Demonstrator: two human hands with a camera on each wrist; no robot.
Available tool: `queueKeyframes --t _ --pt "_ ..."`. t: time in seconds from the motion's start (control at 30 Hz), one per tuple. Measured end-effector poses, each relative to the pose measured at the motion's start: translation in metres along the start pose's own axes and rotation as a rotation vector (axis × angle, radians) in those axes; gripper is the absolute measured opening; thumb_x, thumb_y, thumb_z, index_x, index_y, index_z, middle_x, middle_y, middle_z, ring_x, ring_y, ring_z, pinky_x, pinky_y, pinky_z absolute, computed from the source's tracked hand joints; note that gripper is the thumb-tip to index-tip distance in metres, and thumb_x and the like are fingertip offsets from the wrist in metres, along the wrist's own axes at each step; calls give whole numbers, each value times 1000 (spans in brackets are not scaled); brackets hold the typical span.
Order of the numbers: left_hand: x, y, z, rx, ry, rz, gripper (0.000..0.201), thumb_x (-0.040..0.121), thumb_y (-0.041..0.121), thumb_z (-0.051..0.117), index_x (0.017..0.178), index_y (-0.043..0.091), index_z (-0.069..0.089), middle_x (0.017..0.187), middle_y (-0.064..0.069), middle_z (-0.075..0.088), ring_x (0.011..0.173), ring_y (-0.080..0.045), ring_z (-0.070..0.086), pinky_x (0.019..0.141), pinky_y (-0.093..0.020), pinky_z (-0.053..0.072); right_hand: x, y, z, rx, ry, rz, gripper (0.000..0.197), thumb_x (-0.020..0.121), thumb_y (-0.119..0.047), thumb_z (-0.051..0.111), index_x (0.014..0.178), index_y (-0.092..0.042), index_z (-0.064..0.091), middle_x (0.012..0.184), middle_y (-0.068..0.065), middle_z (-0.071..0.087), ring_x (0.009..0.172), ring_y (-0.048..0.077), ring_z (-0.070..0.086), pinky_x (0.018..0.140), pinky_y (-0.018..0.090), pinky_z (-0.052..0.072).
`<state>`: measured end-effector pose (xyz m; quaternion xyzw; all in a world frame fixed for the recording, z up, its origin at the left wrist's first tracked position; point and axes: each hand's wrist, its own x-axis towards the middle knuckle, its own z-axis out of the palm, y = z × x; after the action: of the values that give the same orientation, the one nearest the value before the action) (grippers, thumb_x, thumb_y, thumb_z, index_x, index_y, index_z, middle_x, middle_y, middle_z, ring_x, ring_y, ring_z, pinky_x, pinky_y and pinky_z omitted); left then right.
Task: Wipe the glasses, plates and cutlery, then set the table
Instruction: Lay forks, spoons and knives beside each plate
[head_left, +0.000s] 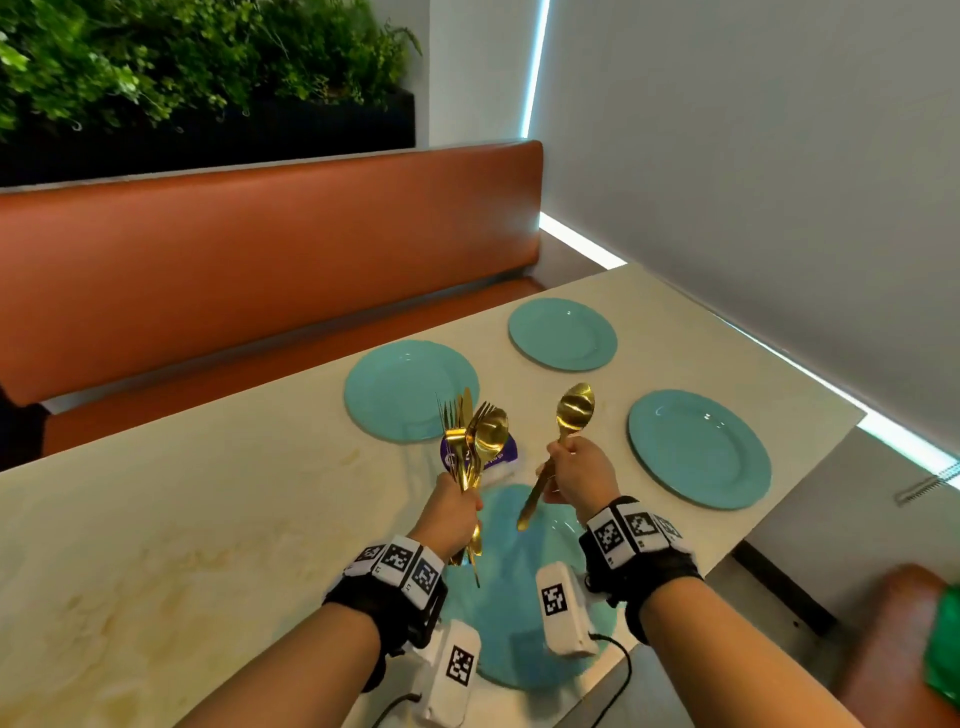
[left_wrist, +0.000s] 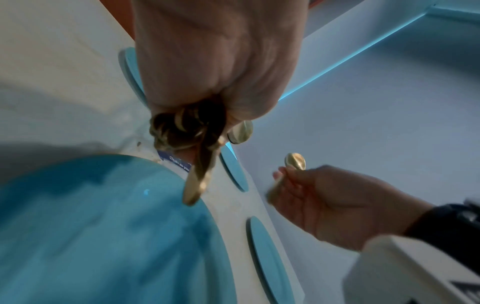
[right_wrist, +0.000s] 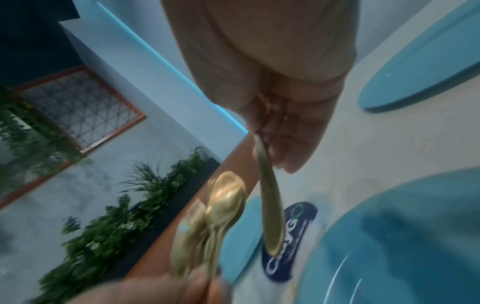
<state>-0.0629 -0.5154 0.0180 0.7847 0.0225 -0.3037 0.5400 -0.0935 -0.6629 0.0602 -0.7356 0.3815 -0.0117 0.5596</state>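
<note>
Gold spoon (head_left: 574, 407): rigid, slick, light; right hand (head_left: 576, 475) pinches mid-handle, left hand (head_left: 449, 514) fists remaining cutlery bundle (head_left: 472, 436).

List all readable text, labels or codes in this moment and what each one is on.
"Clean as you", white on blue, cut off after that: on the blue-and-white wipes packet lying on the pale table.
Large white logo on the same packet's blue oval label, right wrist view: too blurred to read.
Black-and-white square marker codes on the wrist bands and white camera housings: patterns only, no words.
</note>
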Motion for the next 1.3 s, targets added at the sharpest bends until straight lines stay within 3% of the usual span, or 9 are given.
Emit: queueKeyframes --t 0.13,0.27,0.37,0.53,0.73,1.0,1.2,1.3 --pt "15 -6 3 -55 24 -34 9 97 15 38 97 9 44 79 -10 49 64 -22 50 61 -32 44 29 17 -43 -262 -77 20 11 93 -19 51 87 -14 59 73 5 62 64 20 57 63 32 53" --pt "23 -11 5 -96 22 -81 14 98 19 37 94 9 45 78 -15 52 64 -26 53 65 -39 44 48 50 -67 -856 -121 45 20 90 -23 52 98 -15 69 98 4 69 94 24 65 90 33 52" --pt "25 -11 9 -128 17 -79 11 99 17 37 95 11 45 81 -10 54 66 -23 54 67 -37 47 52 68 -68 -1003 -157 71 27 90 -26 52 108 -15 69 113 6 67 106 23 62 93 28 49" --pt "27 -9 13 -152 -5 -71 12 100 13 38 107 6 45 83 -7 53 65 -18 53 63 -33 48 65 81 -63 -942 -109 89 24 89 -25 56 105 -14 70 109 8 69 103 24 62 91 28 50" --pt "25 -8 16 -157 -1 -82 12 100 16 39 106 8 46 84 -7 54 67 -18 54 66 -33 48 76 79 -54 -903 -119 100 16 83 -23 64 96 -20 72 104 5 69 95 22 63 85 29 51" --pt "22 -5 16 -173 6 -92 12 101 17 38 109 11 45 88 -5 56 72 -17 55 70 -33 50 77 80 -48 -918 -96 42 18 86 -20 58 98 -22 73 103 5 68 93 23 62 85 31 53" --pt "22 -6 16 -219 12 -102 15 101 17 38 112 9 45 92 -6 56 72 -17 56 82 -40 53 74 81 -45 -878 -73 21 18 86 -18 56 90 -24 73 101 4 68 90 23 62 81 30 53" --pt "21 -6 16 -213 11 -94 13 101 17 39 111 10 45 92 -6 56 70 -16 56 78 -37 53 75 81 -45 -875 -69 22 18 87 -18 56 91 -24 73 101 4 68 90 22 62 80 29 52"
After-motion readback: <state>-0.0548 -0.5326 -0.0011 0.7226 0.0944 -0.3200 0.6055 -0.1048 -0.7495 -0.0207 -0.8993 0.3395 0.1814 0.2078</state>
